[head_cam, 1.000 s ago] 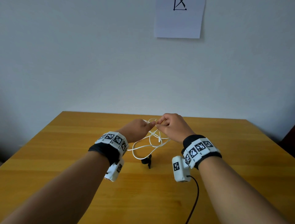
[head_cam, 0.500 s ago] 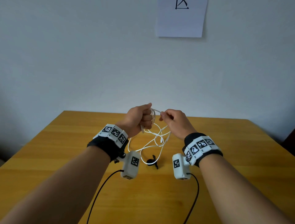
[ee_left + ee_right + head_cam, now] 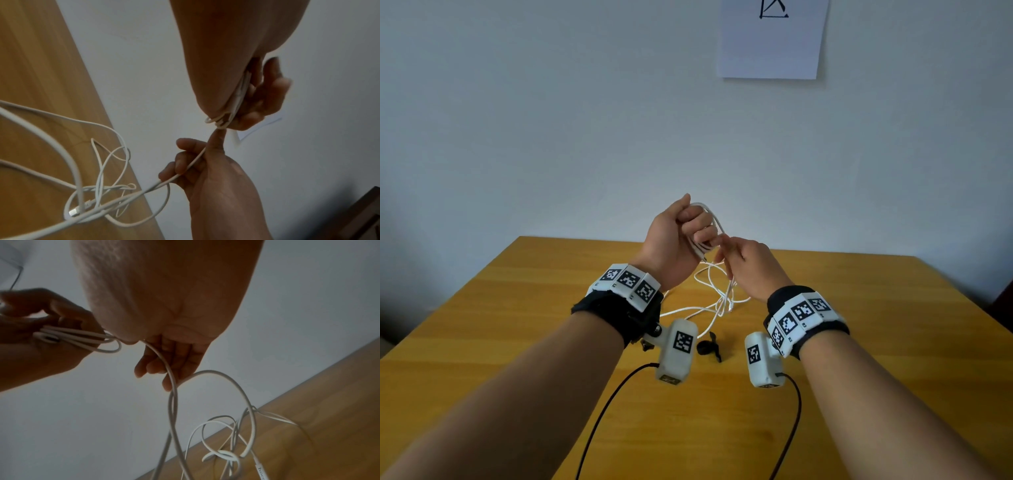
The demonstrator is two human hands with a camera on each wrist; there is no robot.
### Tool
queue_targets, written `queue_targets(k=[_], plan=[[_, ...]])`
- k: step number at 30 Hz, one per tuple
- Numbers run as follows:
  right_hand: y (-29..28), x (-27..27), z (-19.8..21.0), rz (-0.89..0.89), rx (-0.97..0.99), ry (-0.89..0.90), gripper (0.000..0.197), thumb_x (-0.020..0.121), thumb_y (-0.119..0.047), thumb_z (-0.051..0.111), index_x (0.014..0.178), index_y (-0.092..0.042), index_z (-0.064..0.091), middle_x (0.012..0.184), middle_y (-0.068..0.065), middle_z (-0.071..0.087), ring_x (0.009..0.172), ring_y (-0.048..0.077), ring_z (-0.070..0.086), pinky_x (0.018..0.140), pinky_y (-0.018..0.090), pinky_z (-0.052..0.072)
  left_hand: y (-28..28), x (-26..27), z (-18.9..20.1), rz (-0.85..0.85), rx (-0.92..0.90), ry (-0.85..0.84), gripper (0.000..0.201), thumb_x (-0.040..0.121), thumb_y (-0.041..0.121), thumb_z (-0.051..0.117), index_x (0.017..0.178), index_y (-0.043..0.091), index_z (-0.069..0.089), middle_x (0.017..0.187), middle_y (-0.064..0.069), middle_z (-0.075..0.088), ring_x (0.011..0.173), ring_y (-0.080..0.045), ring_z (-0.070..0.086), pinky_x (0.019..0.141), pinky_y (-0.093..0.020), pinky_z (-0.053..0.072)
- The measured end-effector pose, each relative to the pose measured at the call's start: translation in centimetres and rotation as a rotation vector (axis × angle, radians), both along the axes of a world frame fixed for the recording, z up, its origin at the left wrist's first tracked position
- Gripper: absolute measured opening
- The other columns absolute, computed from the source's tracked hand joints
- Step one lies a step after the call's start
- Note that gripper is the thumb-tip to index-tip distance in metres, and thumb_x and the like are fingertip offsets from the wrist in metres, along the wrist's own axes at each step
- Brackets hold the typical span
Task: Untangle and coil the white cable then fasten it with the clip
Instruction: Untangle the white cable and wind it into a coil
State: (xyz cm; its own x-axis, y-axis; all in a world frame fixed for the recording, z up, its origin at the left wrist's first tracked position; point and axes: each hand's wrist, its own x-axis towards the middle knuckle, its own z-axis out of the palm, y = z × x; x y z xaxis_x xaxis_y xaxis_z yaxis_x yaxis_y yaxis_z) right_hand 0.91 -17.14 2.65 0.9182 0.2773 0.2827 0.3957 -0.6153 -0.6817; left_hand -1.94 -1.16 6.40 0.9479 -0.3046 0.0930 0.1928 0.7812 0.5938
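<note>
My left hand [image 3: 690, 231] is raised above the table and grips a small bundle of folded loops of the white cable [image 3: 717, 298]. The same bundle [image 3: 236, 100] shows in its palm in the left wrist view. My right hand [image 3: 732, 251] is just right of it, fingertips touching the bundle, with one strand [image 3: 191, 164] running through its curled fingers. The remaining cable [image 3: 226, 443] hangs in a loose tangle down to the table, a connector [image 3: 75, 212] lying among the loops. The black clip [image 3: 709, 347] lies on the table between my wrists.
The wooden table [image 3: 893, 308] stands against a plain wall with a paper sheet [image 3: 770, 44] taped up high. Black leads [image 3: 602, 411] trail from the wrist cameras over the near tabletop. Dark furniture [image 3: 1003, 301] shows at the right edge.
Both hands have risen from near the table. My left hand has turned palm-in and gathered loops of cable; my right hand has come in close beneath it.
</note>
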Motion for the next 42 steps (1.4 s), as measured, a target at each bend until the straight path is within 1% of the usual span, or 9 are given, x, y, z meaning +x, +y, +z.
queue_targets(k=[5,8,12,14,17,22,26,35,42], plan=[[0.3,-0.1,-0.7,0.022,-0.171,-0.032,0.019,0.101,-0.030,0.054,0.094,-0.016,0.064,0.082,-0.002,0.068,0.076,0.016,0.063,0.071,0.032,0.049,-0.7,-0.6,0.9,0.118,0.050,-0.145,0.041,0.107,0.031,0.031,0.068,0.019,0.033,0.074,-0.009,0.072,0.092,-0.034,0.072,0.093,-0.041,0.048],[0.6,-0.3,-1.1,0.053,-0.240,0.014,0.010,0.096,-0.025,0.061,0.104,-0.021,0.062,0.081,-0.009,0.066,0.081,0.012,0.066,0.078,0.031,0.052,-1.1,-0.8,1.4,0.125,0.116,-0.244,0.038,0.108,0.031,0.026,0.072,0.021,0.032,0.122,-0.023,0.069,0.126,-0.035,0.059,0.116,-0.045,0.034],[0.7,-0.7,-1.1,0.079,-0.341,0.023,0.024,0.091,-0.030,0.066,0.113,-0.026,0.057,0.088,-0.009,0.066,0.083,0.011,0.065,0.079,0.032,0.055,-1.4,-0.5,1.1,0.281,0.377,-0.359,0.043,0.109,0.028,0.026,0.074,0.014,0.047,0.135,-0.020,0.062,0.134,-0.022,0.054,0.121,-0.043,0.024],[0.8,-1.0,-1.0,0.088,-0.381,0.017,0.027,0.089,-0.024,0.066,0.115,-0.027,0.058,0.091,-0.011,0.064,0.084,0.009,0.064,0.078,0.029,0.054,-1.5,-0.4,0.7,0.394,0.666,-0.427,0.054,0.108,0.033,0.025,0.102,0.012,0.075,0.144,-0.011,0.056,0.141,-0.012,0.043,0.124,-0.040,0.016],[1.0,-1.5,-0.6,0.111,-0.411,-0.023,0.030,0.085,-0.010,0.062,0.109,-0.028,0.057,0.092,-0.013,0.062,0.088,0.009,0.061,0.076,0.023,0.047,-1.6,-0.6,0.2,0.470,1.103,-0.482,0.050,0.108,0.042,0.021,0.139,0.029,0.059,0.161,0.003,0.032,0.150,-0.006,0.021,0.118,-0.026,0.010],[1.0,-2.1,0.0,0.108,-0.366,-0.135,0.022,0.083,-0.005,0.065,0.101,-0.017,0.058,0.096,-0.002,0.060,0.086,0.017,0.058,0.071,0.026,0.044,-1.1,1.4,-2.5,0.538,1.429,-0.690,0.037,0.107,0.040,0.027,0.099,0.019,0.056,0.135,-0.003,0.062,0.149,-0.014,0.025,0.116,-0.031,0.023],[0.6,-1.8,0.2,0.096,-0.296,-0.153,0.024,0.081,-0.009,0.070,0.097,-0.022,0.058,0.091,-0.008,0.054,0.078,0.008,0.050,0.069,0.024,0.039,0.3,2.4,-3.5,0.608,1.834,-0.737,0.033,0.103,0.041,0.021,0.075,0.027,0.031,0.078,0.001,0.053,0.089,-0.026,0.046,0.094,-0.050,0.044],[-0.2,-0.7,-0.5,0.045,-0.210,-0.089,0.034,0.093,-0.053,0.061,0.110,-0.024,0.066,0.098,-0.006,0.053,0.102,0.012,0.046,0.086,0.027,0.045,1.1,1.7,-3.7,0.705,2.164,-0.774,0.026,0.107,0.033,0.027,0.093,0.015,0.039,0.086,-0.011,0.066,0.079,-0.030,0.052,0.079,-0.036,0.033],[-1.9,0.6,-1.9,-0.062,-0.242,-0.065,0.029,0.107,-0.029,0.043,0.116,-0.020,0.069,0.107,0.001,0.057,0.113,0.021,0.045,0.101,0.038,0.043,2.7,2.6,-4.4,0.674,2.156,-0.670,0.037,0.105,0.043,0.030,0.091,0.015,0.050,0.089,-0.005,0.068,0.094,-0.027,0.058,0.096,-0.040,0.035]])
